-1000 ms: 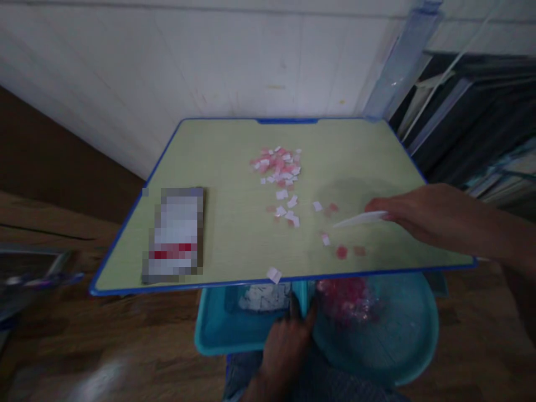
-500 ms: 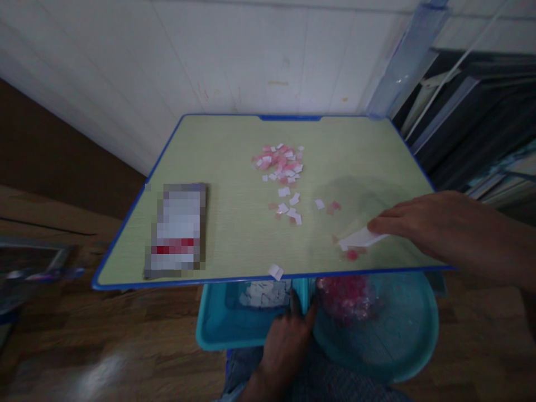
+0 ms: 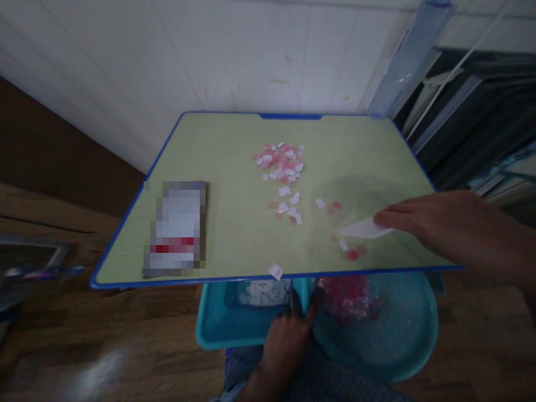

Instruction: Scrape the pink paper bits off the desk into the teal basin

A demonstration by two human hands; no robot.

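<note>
My right hand point(image 3: 404, 220) pinches a white paper-like strip point(image 3: 366, 228) with a pointed tip, over the right side of the pale green table point(image 3: 234, 240). Just below the tip lie a small white square point(image 3: 343, 245) and a red translucent piece point(image 3: 352, 255). A pile of pink pieces and white squares point(image 3: 280, 159) lies near the table's middle, with more scattered in front. Below the front edge, my left hand point(image 3: 287, 338) straddles the adjoining rims of a teal rectangular tray point(image 3: 209, 335) and a round teal tray point(image 3: 422, 357), index finger and thumb on either side.
White pieces point(image 3: 263, 293) lie in the rectangular tray, and a clear plastic bag of red pieces point(image 3: 347, 298) in the round one. A blurred-out flat object point(image 3: 178, 223) rests at the table's left. One white square point(image 3: 275, 272) overlaps the front edge. Behind stands a white wall point(image 3: 251, 56).
My right hand has moved slightly right and up with the strip. The small white square at its tip now lies apart on the table. My left hand has stayed in place.
</note>
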